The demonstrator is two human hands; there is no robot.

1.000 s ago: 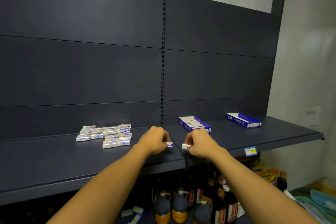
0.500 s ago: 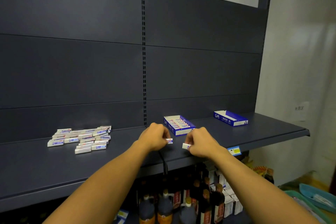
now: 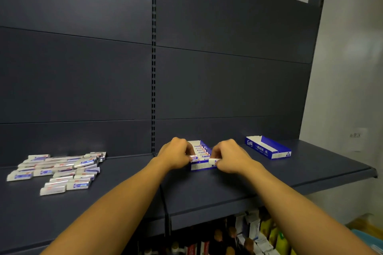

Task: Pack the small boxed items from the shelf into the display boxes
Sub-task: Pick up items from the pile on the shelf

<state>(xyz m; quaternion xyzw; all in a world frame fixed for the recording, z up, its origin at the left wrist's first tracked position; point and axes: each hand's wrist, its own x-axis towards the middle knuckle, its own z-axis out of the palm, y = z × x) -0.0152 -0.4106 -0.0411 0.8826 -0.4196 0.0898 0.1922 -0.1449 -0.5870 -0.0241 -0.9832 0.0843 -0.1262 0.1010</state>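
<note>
The dark shelf (image 3: 228, 188) runs wide in front of me, its tall back panel (image 3: 228, 78) rising behind. On its left part lies the loose pile of small boxes (image 3: 60, 168), many not yet packed. Far right stands an empty blue display box (image 3: 268, 147), well apart from the pile. Between them, just in front of me, is the nearer display box (image 3: 202, 166), with a row of small boxes already standing inside it. My left hand (image 3: 176, 154) and right hand (image 3: 230, 156) meet over its near end. The fingers of my left hand are clenched on one small box (image 3: 194, 158); those of my right pinch another, a white one (image 3: 213, 161), at the box's front edge. I judge this as the placing step: next, both pieces must go down upright into the near gap, square with the row, before I reach left again for more.
</note>
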